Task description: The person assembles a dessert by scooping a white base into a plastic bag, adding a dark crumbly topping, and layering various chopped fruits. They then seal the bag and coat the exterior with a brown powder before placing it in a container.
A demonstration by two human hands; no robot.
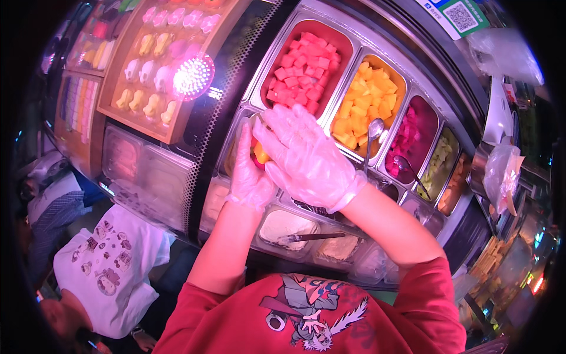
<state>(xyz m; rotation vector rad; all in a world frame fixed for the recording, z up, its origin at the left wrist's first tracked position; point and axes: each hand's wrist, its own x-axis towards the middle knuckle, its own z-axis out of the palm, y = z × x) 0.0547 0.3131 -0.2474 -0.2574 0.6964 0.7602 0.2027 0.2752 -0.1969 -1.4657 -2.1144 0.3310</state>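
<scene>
Thin clear plastic gloves cover both hands. My left hand (251,175) is cupped at the front of the watermelon pan. Over it, palm inward, lies my right hand (305,157), its fingers together. Between the palms shows a small bundle of fruit pieces (261,154), orange-yellow and red; most of it is hidden. Just beyond the fingers, a metal pan holds watermelon cubes (305,66). To its right, mango cubes (365,104) fill a second pan, with a metal spoon (375,130) resting in it.
Further right are pans of magenta fruit cubes (404,137), pale green pieces (437,159) and orange pieces (453,186). Nearer me, a tub of white cream (287,228) has a spatula (316,237) across it. A wooden tray (177,128) displays molded sweets. A person in a white shirt (110,270) stands left.
</scene>
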